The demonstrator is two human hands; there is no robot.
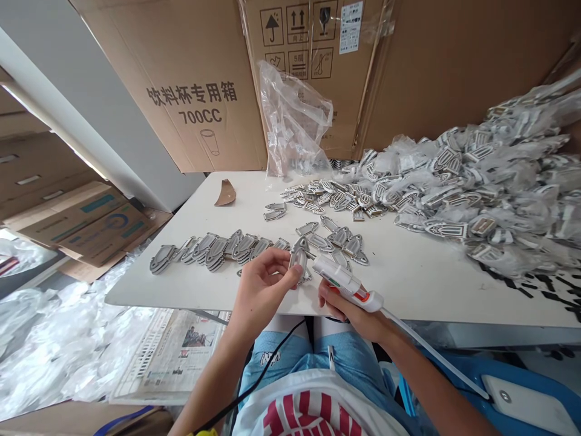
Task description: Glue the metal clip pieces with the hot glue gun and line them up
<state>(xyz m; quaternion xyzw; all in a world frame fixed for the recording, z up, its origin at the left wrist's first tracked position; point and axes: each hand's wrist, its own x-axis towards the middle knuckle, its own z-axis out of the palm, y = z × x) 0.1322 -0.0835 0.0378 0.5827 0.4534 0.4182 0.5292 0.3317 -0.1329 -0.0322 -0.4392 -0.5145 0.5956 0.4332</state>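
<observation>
My left hand (267, 275) pinches a grey metal piece (299, 254) with a pointed frame and a slotted middle, held up above the table's front edge. In my right hand (349, 309) is a white glue gun (340, 278), its nozzle pointing left at the metal piece; whether they touch, I cannot tell. From the gun's back a long white stick (431, 351) runs down to the right. Left of my hands lies a row of stacked metal pieces (218, 249). Just beyond them, a loose group of similar pieces (338, 236) is spread on the white table (181, 297).
Bagged metal pieces (454, 175) are heaped at the right, beside a loose pile (336, 195). Large cardboard boxes (200, 60) wall the back, with a clear plastic bag (293, 121) in front. A cardboard scrap (226, 192) lies left. A black cord (258, 378) crosses my lap.
</observation>
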